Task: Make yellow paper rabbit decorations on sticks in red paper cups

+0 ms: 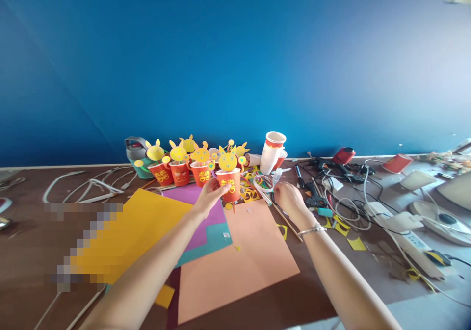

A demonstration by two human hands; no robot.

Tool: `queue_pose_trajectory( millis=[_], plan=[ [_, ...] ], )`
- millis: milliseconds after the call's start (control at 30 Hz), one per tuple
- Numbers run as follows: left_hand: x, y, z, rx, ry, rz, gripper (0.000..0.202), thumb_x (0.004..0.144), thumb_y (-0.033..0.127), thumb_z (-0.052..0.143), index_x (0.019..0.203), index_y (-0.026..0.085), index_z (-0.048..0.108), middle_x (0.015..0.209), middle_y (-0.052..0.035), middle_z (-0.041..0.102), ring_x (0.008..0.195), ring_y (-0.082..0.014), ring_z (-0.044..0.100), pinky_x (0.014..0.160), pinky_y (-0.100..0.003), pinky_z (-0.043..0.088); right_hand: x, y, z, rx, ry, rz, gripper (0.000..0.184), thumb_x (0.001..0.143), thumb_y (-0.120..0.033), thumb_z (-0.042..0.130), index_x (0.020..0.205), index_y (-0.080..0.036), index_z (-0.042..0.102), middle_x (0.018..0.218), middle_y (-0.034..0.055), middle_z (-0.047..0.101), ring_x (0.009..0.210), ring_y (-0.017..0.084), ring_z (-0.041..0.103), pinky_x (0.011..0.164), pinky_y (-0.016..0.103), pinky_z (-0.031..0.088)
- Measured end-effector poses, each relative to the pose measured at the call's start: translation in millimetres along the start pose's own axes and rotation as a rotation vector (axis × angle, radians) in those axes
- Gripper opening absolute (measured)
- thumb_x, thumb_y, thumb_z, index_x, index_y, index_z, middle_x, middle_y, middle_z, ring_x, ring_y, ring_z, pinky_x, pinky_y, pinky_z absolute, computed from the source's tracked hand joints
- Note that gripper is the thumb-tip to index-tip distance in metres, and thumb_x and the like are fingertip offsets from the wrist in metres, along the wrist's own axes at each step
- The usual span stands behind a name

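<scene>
My left hand (211,194) is closed around a red paper cup (230,183) topped with a yellow paper bunny face (228,161), holding it just above the table next to a row of similar bunny cups (180,169). My right hand (289,196) rests to the right with its fingers curled near a roll of clear tape (263,183) and a thin wooden stick (285,219); what it grips is hidden. A bracelet circles my right wrist.
Coloured paper sheets lie in front: yellow (136,232), purple (198,217), salmon (235,256). A stack of paper cups (272,151) stands behind. Glue gun (312,192), cables, a power strip (412,244) and paper scraps crowd the right. A flask (135,151) stands at the left, against the blue wall.
</scene>
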State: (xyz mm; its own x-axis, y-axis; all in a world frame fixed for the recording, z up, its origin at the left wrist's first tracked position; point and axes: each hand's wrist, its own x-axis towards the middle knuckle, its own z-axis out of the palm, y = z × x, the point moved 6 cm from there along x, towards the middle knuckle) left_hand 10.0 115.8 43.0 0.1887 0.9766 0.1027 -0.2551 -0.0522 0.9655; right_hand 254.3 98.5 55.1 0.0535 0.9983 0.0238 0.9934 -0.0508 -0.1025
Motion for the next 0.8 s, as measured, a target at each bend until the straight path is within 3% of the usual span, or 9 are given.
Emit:
queue_pose_trajectory(
  millis=[167, 300, 400, 500, 667, 800],
  plan=[
    [0, 2, -1.3, 0.013, 0.02, 0.003, 0.045, 0.066, 0.041, 0.078, 0.099, 0.014, 0.065, 0.104, -0.0094, 0.071, 0.101, -0.0262, 0.063, 0.087, -0.036, 0.048, 2, 13, 10, -0.07, -0.128, 0.138, 0.028, 0.081, -0.014, 0.05, 0.098, -0.014, 0.072, 0.1, 0.0161, 0.072, 0.096, 0.025, 0.067, 0.074, 0.028, 0.047],
    [1, 2, -1.3, 0.013, 0.027, 0.0, 0.045, 0.065, 0.041, 0.078, 0.099, 0.014, 0.065, 0.104, -0.0096, 0.072, 0.1, -0.0264, 0.064, 0.086, -0.036, 0.049, 0, 31, 2, -0.128, -0.081, 0.255, 0.03, 0.081, -0.009, 0.047, 0.099, -0.01, 0.071, 0.102, 0.0215, 0.069, 0.1, 0.029, 0.066, 0.072, 0.03, 0.048],
    [1, 1, -1.2, 0.019, 0.028, 0.002, 0.045, 0.065, 0.042, 0.078, 0.098, 0.014, 0.065, 0.104, -0.0092, 0.072, 0.099, -0.0259, 0.064, 0.085, -0.036, 0.049, 2, 21, 3, -0.103, -0.054, 0.15, 0.03, 0.085, -0.013, 0.043, 0.096, -0.012, 0.072, 0.103, 0.0179, 0.07, 0.102, 0.027, 0.065, 0.076, 0.029, 0.047],
    [1, 0, -0.9, 0.018, 0.021, 0.009, 0.045, 0.065, 0.042, 0.078, 0.098, 0.014, 0.065, 0.103, -0.0087, 0.072, 0.101, -0.026, 0.064, 0.086, -0.036, 0.048, 4, 9, 13, -0.064, -0.113, 0.065, 0.028, 0.084, -0.015, 0.045, 0.096, -0.014, 0.07, 0.104, 0.0147, 0.07, 0.1, 0.025, 0.065, 0.079, 0.029, 0.047],
    [0, -2, 0.3, 0.025, 0.0, -0.008, 0.047, 0.065, 0.044, 0.078, 0.099, 0.014, 0.066, 0.103, -0.0095, 0.072, 0.1, -0.0266, 0.064, 0.087, -0.037, 0.048, 8, 7, 22, -0.087, -0.154, 0.153, 0.033, 0.082, -0.013, 0.05, 0.114, -0.01, 0.061, 0.107, 0.0187, 0.068, 0.101, 0.028, 0.066, 0.076, 0.032, 0.049],
    [1, -2, 0.8, 0.028, -0.014, -0.003, 0.045, 0.066, 0.043, 0.077, 0.099, 0.014, 0.066, 0.104, -0.0088, 0.072, 0.099, -0.0248, 0.064, 0.086, -0.035, 0.049, 8, 9, 15, -0.138, -0.216, 0.17, 0.038, 0.08, -0.01, 0.05, 0.117, -0.009, 0.059, 0.105, 0.0212, 0.069, 0.1, 0.031, 0.066, 0.074, 0.035, 0.05]
  ],
)
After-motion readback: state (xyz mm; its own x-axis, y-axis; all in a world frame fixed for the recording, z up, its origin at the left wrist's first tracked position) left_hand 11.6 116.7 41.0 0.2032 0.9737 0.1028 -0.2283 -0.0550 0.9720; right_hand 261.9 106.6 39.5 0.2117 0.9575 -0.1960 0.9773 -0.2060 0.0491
